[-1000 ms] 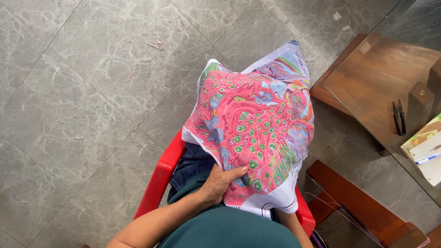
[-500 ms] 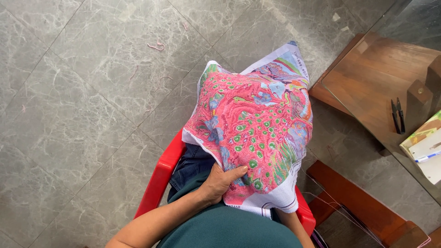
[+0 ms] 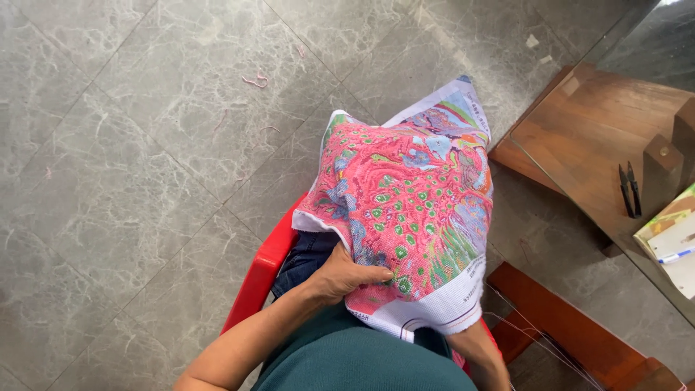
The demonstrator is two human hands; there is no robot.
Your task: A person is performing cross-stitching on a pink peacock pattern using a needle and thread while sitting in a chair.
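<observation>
A large embroidery cloth (image 3: 409,210), mostly pink with green, blue and white patches, lies bunched over my lap. My left hand (image 3: 347,274) rests on its near left edge, thumb on top, pinching the fabric. My right forearm (image 3: 481,351) runs under the cloth's lower right corner, and the hand itself is hidden beneath the fabric. I sit on a red plastic chair (image 3: 260,271), whose arm shows at the left of my legs.
A wooden table with a glass top (image 3: 579,137) stands at the right, holding small black scissors (image 3: 628,190) and a booklet with a pen (image 3: 670,235). A wooden bench edge (image 3: 572,329) lies at the lower right. Thread scraps (image 3: 255,80) dot the grey tiled floor.
Hardly anything differs. My left hand keeps its hold on the cloth edge and the cloth stays in place.
</observation>
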